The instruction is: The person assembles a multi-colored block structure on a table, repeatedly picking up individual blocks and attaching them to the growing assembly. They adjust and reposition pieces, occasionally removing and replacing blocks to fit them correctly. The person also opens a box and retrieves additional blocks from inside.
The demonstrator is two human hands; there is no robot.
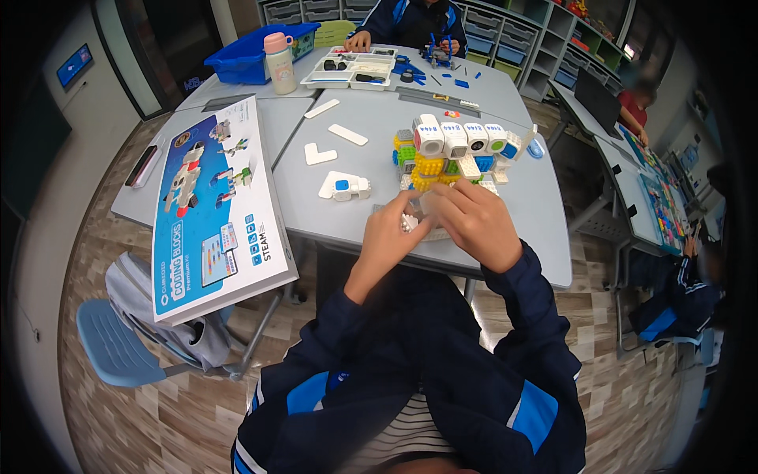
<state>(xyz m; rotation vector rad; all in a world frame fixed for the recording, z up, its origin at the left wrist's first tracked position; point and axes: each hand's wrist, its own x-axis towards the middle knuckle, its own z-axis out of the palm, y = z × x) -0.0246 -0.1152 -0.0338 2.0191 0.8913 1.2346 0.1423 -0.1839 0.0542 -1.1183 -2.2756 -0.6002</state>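
Note:
Close to the table's front edge, my left hand (388,235) and my right hand (475,219) meet with bent fingers around a small white building block (408,222). My fingers cover most of it, so its full shape is hidden. Just beyond my fingertips stands a cluster of yellow, green, grey and white studded blocks (429,169). Several white cubes (455,142) with round or square faces line its top. To the left of my hands lies a white piece with a blue square (343,187). Farther back are an L-shaped white plate (319,154) and two white bars (347,135).
A large block-set box (213,201) lies along the table's left side. Behind it stand a blue bin (237,65), a pink-capped bottle (279,67) and a white parts tray (314,76). Across the table, another person's hands are near a blue model (440,52). A chair (106,347) stands at left.

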